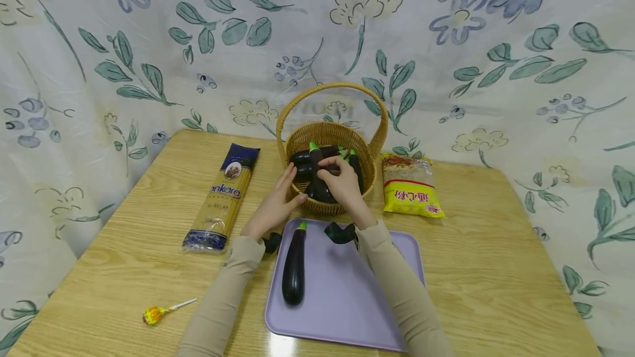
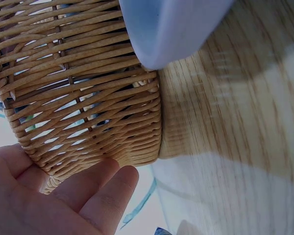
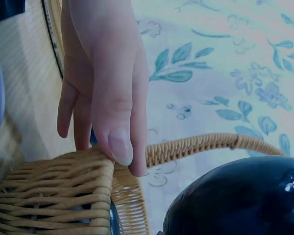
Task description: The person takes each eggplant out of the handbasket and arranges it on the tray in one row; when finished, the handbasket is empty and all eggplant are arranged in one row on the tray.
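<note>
My left hand [image 1: 273,209] rests against the left front of a wicker basket [image 1: 324,209]. In the left wrist view its fairly straight fingers [image 2: 105,193] lie along the woven wall, and in the right wrist view its thumb [image 3: 118,144] sits on the rim. Over the basket, my right hand [image 1: 347,185] pinches a dark eggplant [image 1: 316,165] whose green stem points away from me. Several other eggplants [image 1: 300,172] lie inside, partly covered by my hand. A large glossy eggplant end [image 3: 245,200] fills the right wrist view's lower right; my right hand is hidden there.
A long eggplant [image 1: 295,269] lies on the left of a purple tray [image 1: 347,302] before the basket. A spaghetti pack [image 1: 223,197] lies left, a yellow pasta bag [image 1: 412,186] right. A lollipop [image 1: 156,314] lies front left. Floral cloth [image 1: 317,26] hangs behind.
</note>
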The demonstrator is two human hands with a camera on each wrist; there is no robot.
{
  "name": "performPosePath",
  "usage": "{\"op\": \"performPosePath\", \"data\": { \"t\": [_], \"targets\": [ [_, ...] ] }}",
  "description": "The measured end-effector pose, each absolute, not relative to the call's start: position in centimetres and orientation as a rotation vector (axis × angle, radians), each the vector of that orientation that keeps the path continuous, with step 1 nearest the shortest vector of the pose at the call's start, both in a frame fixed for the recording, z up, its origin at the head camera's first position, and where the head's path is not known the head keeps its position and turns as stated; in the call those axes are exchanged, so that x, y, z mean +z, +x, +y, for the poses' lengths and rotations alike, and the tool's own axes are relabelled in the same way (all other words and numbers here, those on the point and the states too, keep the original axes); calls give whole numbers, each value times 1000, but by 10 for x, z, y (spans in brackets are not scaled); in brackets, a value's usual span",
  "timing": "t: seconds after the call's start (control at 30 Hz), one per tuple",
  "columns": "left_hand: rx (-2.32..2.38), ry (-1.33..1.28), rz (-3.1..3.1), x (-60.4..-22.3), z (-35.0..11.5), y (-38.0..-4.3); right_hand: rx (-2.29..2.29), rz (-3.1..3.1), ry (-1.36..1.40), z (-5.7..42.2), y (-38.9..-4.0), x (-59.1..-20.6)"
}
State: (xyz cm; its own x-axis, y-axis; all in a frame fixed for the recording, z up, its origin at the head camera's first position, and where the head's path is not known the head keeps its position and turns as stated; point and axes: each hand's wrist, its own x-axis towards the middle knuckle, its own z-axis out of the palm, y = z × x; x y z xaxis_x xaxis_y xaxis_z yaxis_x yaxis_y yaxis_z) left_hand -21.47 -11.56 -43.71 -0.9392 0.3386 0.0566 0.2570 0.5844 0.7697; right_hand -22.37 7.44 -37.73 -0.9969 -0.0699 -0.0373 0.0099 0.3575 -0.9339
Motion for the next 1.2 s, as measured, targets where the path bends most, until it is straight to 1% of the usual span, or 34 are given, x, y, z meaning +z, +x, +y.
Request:
{"op": "performPosePath", "data": {
  "t": [0.57, 0.93, 1.2],
  "targets": [
    [1294, 503, 2714, -437, -115, -215, -2000, 2299, -144, 80, -186, -384],
    [1293, 495, 2718, -438, -115, -217, -2026, 2273, -224, 77, -168, -392],
    [1289, 504, 2723, -438, -114, -217, -2013, 2275, -247, 84, -154, -397]
  ]
}}
